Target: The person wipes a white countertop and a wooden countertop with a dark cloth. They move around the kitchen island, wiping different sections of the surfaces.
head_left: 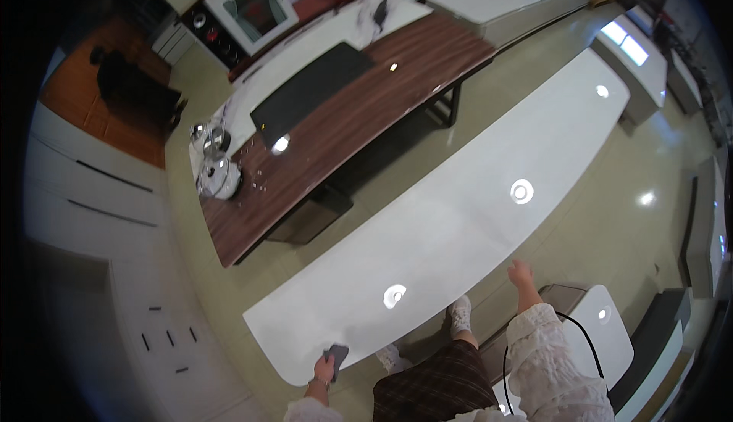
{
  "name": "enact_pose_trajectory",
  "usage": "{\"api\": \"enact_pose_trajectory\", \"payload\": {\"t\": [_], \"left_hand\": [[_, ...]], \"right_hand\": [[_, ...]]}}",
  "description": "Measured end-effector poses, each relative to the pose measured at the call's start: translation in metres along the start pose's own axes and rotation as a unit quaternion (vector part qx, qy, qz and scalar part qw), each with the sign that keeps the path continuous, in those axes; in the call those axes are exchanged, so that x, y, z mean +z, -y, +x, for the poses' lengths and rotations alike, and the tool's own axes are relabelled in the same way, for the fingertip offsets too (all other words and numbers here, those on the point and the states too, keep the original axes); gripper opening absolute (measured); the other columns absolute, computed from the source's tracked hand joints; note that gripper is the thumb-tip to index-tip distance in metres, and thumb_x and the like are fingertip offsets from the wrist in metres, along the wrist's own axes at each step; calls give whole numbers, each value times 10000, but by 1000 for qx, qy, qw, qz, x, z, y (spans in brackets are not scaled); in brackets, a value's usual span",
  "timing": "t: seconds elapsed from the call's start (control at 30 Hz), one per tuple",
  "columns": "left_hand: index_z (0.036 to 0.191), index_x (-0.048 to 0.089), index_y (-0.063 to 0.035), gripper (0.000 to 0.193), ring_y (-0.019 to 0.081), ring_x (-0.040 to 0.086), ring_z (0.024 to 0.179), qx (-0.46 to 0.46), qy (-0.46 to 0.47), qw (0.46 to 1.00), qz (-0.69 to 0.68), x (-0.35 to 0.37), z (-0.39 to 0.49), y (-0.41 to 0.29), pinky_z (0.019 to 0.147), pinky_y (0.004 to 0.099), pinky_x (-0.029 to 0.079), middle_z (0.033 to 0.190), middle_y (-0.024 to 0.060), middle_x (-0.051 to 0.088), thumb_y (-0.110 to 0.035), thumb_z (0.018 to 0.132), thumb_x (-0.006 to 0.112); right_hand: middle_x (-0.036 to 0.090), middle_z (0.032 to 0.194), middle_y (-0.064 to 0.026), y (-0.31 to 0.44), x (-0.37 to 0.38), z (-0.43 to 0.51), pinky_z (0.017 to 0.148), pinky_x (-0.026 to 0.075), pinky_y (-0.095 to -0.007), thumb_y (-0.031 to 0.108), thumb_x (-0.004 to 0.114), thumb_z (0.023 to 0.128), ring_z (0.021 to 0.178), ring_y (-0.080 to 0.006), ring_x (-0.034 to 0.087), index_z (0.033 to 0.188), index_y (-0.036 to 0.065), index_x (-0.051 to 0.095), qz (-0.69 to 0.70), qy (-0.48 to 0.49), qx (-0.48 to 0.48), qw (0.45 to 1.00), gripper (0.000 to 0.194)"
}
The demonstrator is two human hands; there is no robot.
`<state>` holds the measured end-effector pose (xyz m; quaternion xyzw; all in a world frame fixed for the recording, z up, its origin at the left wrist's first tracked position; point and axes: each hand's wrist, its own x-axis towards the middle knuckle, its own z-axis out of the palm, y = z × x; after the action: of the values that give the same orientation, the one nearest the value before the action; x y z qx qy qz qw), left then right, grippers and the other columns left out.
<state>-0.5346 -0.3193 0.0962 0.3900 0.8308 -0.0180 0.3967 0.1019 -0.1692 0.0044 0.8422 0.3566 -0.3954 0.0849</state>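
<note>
My left hand (324, 369) grips a grey cloth (339, 357) at the near left end of a long white table (446, 221). The cloth looks folded or bunched, and its exact kind is hard to tell. Past the table's near edge, my right hand (520, 274) hangs over the floor with its fingers curled, and nothing shows in it. A black cable (590, 342) loops beside my right sleeve. Round ceiling-light reflections lie on the glossy tabletop.
A brown wooden desk (355, 118) with a dark mat (312, 90), a glass pot (217, 140) and a white kettle (220, 178) stands beyond. A smaller white table (607, 336) is at the right. A person in dark clothes (131, 87) is at the upper left.
</note>
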Motion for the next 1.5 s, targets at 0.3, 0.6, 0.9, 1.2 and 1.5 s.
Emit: {"api": "enact_pose_trajectory", "payload": {"t": [0.3, 0.6, 0.9, 1.2, 1.5], "left_hand": [[1192, 566, 46, 450, 270, 617, 1006, 23, 6, 959, -281, -37, -45, 75, 874, 370, 471, 1097, 172, 649, -321, 931, 550], [1179, 575, 25, 369, 196, 614, 928, 66, -28, 880, -469, -54, -67, 75, 842, 333, 476, 1055, 110, 660, -264, 953, 541], [1157, 592, 43, 516, 387, 592, 1063, -15, -13, 989, -147, -11, -147, 126, 886, 423, 466, 1128, 243, 626, -403, 902, 540], [1224, 544, 28, 518, 426, 554, 1114, -70, -9, 988, -134, -9, -183, 102, 913, 445, 458, 1190, 272, 583, -377, 901, 534], [1213, 524, 57, 461, 444, 543, 1092, -121, -194, 944, -239, -22, -184, 77, 945, 471, 435, 1162, 286, 581, -286, 906, 517]], "right_hand": [[441, 1424, -98, -94, -72, -116, 1067, 107, -677, 328, 396, 920, 1353, -272, 371, 1328, 146, 518, -29, -27, 106, 994, 463], [658, 937, -244, -317, -68, -175, 823, 507, -415, 202, 596, 763, 918, -348, 647, 838, -10, 685, -6, -100, 68, 993, 242], [700, 939, -100, -256, -37, -132, 746, 529, -368, 284, 600, 873, 811, -214, 664, 1069, 50, 668, -21, 25, 16, 999, 313], [699, 937, -78, -70, -109, -160, 735, 526, -317, 268, 540, 883, 783, -166, 647, 1098, 50, 672, -18, -18, -216, 976, 334], [641, 1151, -146, 44, -77, -201, 946, 451, -382, 334, 491, 897, 1096, -299, 591, 1146, 115, 656, -192, 85, -341, 916, 370]]}}
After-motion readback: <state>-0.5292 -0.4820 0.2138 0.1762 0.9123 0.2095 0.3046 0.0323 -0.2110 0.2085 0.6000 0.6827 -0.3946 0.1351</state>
